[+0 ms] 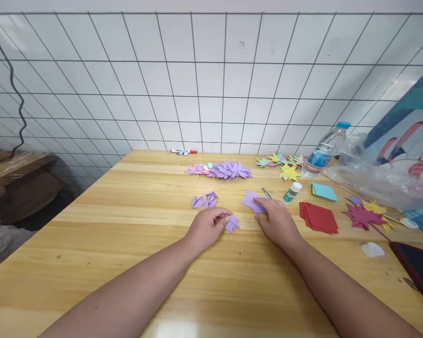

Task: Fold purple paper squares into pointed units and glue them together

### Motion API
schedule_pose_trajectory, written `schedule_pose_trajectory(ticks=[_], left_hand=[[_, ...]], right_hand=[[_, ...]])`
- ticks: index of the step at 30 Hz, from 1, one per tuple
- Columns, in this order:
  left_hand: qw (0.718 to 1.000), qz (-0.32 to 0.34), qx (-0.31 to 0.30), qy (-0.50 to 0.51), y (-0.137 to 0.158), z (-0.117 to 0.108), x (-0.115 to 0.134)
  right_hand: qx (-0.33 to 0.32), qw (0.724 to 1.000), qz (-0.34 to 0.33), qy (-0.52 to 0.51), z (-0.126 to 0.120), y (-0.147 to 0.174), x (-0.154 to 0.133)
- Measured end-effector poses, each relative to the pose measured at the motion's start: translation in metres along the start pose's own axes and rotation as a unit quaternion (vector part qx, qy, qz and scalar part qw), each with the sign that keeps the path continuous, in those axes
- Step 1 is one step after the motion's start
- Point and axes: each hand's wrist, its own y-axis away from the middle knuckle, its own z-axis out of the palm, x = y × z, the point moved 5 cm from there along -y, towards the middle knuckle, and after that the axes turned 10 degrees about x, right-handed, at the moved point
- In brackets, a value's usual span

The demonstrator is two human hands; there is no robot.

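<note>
A small purple folded paper leaf (232, 224) is pinched between the thumb and fingers of my left hand (207, 226), just above or on the wooden table. My right hand (278, 221) rests with its fingertips on a purple paper sheet (251, 201), thumb apart from the fingers. Part of that sheet is hidden beneath the fingers. Beyond my left hand lie a few folded purple paper pieces (205, 201). A slim pen-like cutter (267, 193) touches the sheet's far side, and a glue stick (292, 192) with a white cap stands right of it.
Purple paper leaves (231, 171) are heaped near the tiled wall, beside markers (184, 151). Colourful leaves (289, 172) and a water bottle (324, 151) are at the back right. Red paper squares (319, 218), blue paper (324, 192), a magenta leaf (364, 216) and a plastic bag (380, 180) lie rightward.
</note>
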Motion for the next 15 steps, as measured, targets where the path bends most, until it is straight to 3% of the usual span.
schedule_pose_trajectory(ticks=[4, 8, 11, 13, 15], left_hand=[[0.995, 0.083, -0.003, -0.052, 0.002, -0.003, 0.011], [0.998, 0.056, 0.023, 0.002, 0.002, -0.007, 0.008], [0.982, 0.011, 0.142, 0.125, -0.004, -0.025, 0.0], [0.938, 0.002, 0.276, 0.208, -0.007, -0.045, -0.008], [0.9, -0.011, 0.357, 0.251, -0.01, -0.058, -0.016]], right_hand=[[-0.016, 0.997, 0.037, 0.062, 0.0, 0.0, 0.007], [-0.027, 0.993, 0.033, 0.113, -0.004, 0.0, 0.004], [-0.012, 0.99, -0.004, 0.14, -0.009, 0.0, -0.004], [-0.004, 0.988, -0.022, 0.151, -0.012, 0.0, -0.008], [-0.002, 0.987, -0.031, 0.158, -0.013, 0.0, -0.011]])
